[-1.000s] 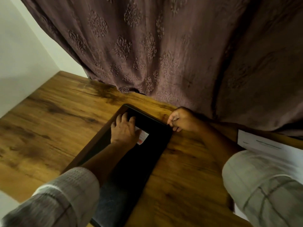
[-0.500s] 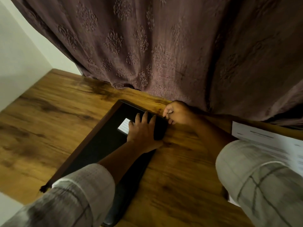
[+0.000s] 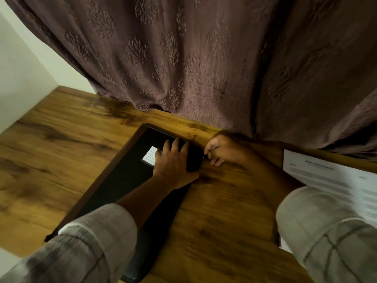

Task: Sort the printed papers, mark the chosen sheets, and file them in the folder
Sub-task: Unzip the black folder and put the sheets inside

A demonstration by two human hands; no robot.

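Observation:
A black folder [image 3: 126, 180] with a brown left edge lies closed on the wooden table [image 3: 51, 160], a white lined label [image 3: 150, 156] on its cover. My left hand [image 3: 173, 160] rests flat on the cover near its far right corner, fingers straight, partly covering the label. My right hand [image 3: 222, 150] sits just right of that corner with its fingers curled, pinching something small and dark at the folder's edge. Printed papers [image 3: 330, 178] lie at the right of the table, partly hidden by my right sleeve.
A mauve patterned curtain [image 3: 193, 58] hangs along the table's far edge, touching the top behind the folder. A white wall [image 3: 18, 64] stands at the left. Bare wood stretches left of the folder.
My left hand slid right across the cover, from over the label to the far right corner, uncovering the label's left part. My right hand stayed at the folder's corner.

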